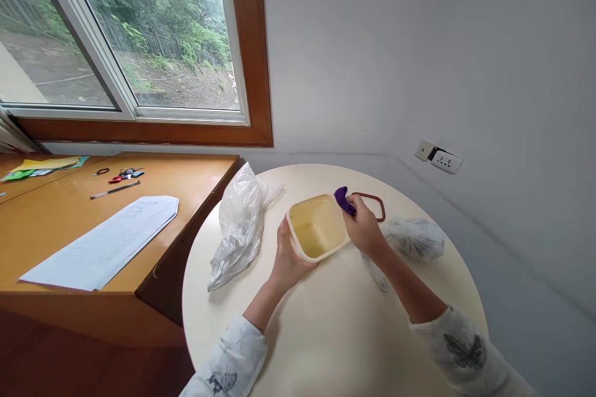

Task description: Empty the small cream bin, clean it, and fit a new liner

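My left hand [289, 257] grips the near left side of a pale yellow plastic container [321, 223], which is tilted so its open inside faces me. My right hand [364, 226] is closed on a bunched purple cloth [343, 200] at the container's upper right corner. Behind the right hand, a lid with a reddish-brown rim [382, 209] lies on the table, partly hidden by that hand. A knotted clear plastic bag [416, 239] rests to the right, partly covered by my right forearm. What it contains is hard to make out.
The round cream table [335, 335] stands against the wall. A crumpled clear plastic bag [239, 223] lies on its left side. An orange-brown desk [195, 180] adjoins, with papers [107, 242], a pen [115, 190] and keys [128, 175]. A wall socket [446, 161] is at the right.
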`<state>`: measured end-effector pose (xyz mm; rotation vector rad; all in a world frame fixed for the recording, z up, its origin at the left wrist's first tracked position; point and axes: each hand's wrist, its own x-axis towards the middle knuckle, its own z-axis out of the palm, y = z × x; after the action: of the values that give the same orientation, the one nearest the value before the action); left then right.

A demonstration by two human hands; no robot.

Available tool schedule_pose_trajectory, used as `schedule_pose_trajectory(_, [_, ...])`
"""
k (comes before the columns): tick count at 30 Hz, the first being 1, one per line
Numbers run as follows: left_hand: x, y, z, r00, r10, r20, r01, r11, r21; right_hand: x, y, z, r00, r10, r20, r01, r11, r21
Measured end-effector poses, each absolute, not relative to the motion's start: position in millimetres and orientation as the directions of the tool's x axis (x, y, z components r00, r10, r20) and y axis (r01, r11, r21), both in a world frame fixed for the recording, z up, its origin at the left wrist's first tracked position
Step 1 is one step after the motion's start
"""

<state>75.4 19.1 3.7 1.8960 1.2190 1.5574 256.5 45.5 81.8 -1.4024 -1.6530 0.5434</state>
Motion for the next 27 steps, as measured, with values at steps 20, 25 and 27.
schedule_pose_trajectory(20, [67, 28, 3, 0.04, 0.896, 0.443, 0.207, -0.441, 0.873, 184, 36, 115, -0.674, 0.688, 0.268, 0.375, 0.632, -0.678])
schedule_pose_trajectory(25, [65, 26, 4, 0.108, 0.922, 0.372, -0.05, -0.369, 0.928, 202, 21, 117, -0.712, 0.669, 0.212, 0.265, 0.536, -0.801])
schedule_pose_trajectory(27, [64, 23, 7, 0.11, 0.938, 0.328, -0.13, -0.313, 0.941, 210, 18, 117, -0.728, 0.658, 0.194, 0.246, 0.514, -0.822])
